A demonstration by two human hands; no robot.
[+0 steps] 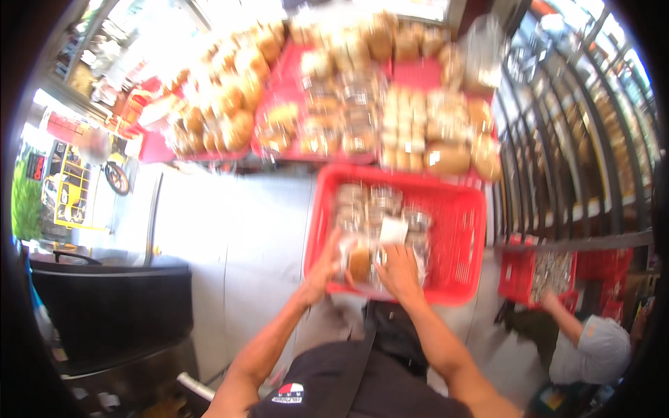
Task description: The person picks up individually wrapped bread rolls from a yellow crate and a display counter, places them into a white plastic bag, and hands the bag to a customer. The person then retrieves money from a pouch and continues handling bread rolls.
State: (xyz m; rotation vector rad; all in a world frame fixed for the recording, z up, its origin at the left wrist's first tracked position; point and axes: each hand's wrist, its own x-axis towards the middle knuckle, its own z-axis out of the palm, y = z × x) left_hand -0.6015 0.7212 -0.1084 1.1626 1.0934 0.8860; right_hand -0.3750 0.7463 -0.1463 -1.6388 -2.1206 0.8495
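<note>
Both my hands are at the near side of a red plastic basket. Between them lies a clear plastic bag of brown bread, at the basket's near left. My left hand grips the bag's left side, its fingers partly blurred. My right hand is closed over the bag's right side, fingers bent down onto the plastic. Farther in the basket are several wrapped packs of baked goods. A small white paper lies on the packs, just beyond my right hand.
Red trays on a stand beyond the basket hold bagged buns, dark packs and loaves. Black metal bars line the right. A co-worker reaches into another red basket. A black panel stands at left.
</note>
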